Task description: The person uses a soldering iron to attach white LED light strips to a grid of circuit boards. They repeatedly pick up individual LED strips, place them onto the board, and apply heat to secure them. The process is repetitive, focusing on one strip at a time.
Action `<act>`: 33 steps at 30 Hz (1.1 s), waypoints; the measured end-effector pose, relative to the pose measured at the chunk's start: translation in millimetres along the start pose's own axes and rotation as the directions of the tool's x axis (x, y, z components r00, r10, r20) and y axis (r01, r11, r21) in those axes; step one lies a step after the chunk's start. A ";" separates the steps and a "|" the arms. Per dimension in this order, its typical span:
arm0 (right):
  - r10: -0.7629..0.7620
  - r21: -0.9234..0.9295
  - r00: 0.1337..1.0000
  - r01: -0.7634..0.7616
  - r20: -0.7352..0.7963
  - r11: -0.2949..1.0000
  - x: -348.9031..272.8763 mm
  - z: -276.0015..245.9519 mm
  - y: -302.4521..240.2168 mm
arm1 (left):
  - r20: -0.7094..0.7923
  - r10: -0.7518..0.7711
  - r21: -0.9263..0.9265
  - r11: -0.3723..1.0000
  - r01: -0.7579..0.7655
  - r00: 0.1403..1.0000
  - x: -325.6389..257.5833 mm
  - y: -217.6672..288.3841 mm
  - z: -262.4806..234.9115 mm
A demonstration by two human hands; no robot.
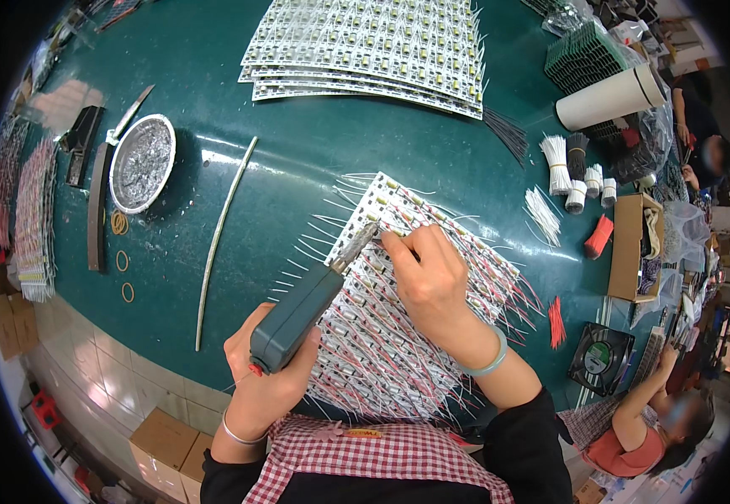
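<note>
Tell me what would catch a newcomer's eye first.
Likely the dark green tool in the left hand, its tip by the right hand over the wired white panel at centre. Next, perhaps the stack of similar panels at the top, and the round bowl of grey bits at upper left.

Hand tool (293,317) and wired circuit panel (373,357) on a green table (171,281).
The left hand (271,386) grips the tool, its metal nose over the panel's far part; the right hand (430,281) bends its fingers just beside the nose. Stacked panels (365,50) lie beyond; a bowl (134,207) stands at left.
</note>
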State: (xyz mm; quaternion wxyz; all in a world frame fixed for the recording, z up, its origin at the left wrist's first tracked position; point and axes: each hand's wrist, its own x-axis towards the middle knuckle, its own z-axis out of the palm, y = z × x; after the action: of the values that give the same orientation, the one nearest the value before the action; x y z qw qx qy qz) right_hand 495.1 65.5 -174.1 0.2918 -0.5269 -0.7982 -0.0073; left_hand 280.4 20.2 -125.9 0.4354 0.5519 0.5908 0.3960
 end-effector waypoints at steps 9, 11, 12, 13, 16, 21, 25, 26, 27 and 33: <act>0.010 0.011 1.000 -0.010 0.002 1.000 0.3 0.5 -1.9 | -0.008 0.065 0.029 0.998 -0.064 0.998 0.0 5.3 -3.8; 0.012 0.012 1.000 -0.012 0.001 1.000 0.5 0.1 -1.6 | -0.008 0.075 0.046 0.996 -0.074 0.997 0.1 7.3 -4.8; 0.012 0.014 1.000 -0.012 -0.001 1.000 0.7 0.0 -1.6 | -0.011 0.067 0.045 0.997 -0.067 0.998 -0.1 8.1 -4.9; 0.012 0.015 1.000 -0.012 -0.002 1.000 0.8 0.0 -1.6 | -0.014 0.059 0.043 0.997 -0.059 0.998 -0.3 8.6 -4.9; 0.010 0.016 1.000 -0.010 -0.006 1.000 0.5 0.5 -1.3 | -0.013 0.093 0.043 0.995 -0.092 0.996 -0.8 4.4 -4.7; 0.008 0.020 1.000 -0.008 -0.006 1.000 0.5 -0.3 -0.6 | 0.001 0.075 0.032 0.997 -0.075 0.997 0.4 -0.1 -2.2; 0.002 0.030 1.000 -0.002 -0.014 1.000 0.3 0.5 -0.3 | -0.020 0.017 -0.003 1.000 -0.017 1.000 -1.2 -3.3 0.9; 0.003 0.030 1.000 -0.003 -0.013 1.000 0.5 0.2 -0.6 | -0.017 0.014 0.006 1.000 -0.014 1.000 -1.6 -2.9 0.5; 0.005 0.030 1.000 -0.005 -0.010 1.000 0.6 -0.2 -0.5 | -0.013 0.012 0.014 1.000 -0.012 1.000 -1.7 -2.7 0.4; 0.007 0.017 1.000 -0.006 -0.005 1.000 0.4 0.0 -0.7 | -0.109 0.130 0.249 0.963 -0.100 0.986 -9.7 -9.1 -11.4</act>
State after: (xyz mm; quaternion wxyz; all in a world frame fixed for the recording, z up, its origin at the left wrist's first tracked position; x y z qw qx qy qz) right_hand 494.4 65.4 -173.7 0.2983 -0.5269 -0.7958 -0.0008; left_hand 266.9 10.0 -130.2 0.3035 0.6086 0.6275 0.3791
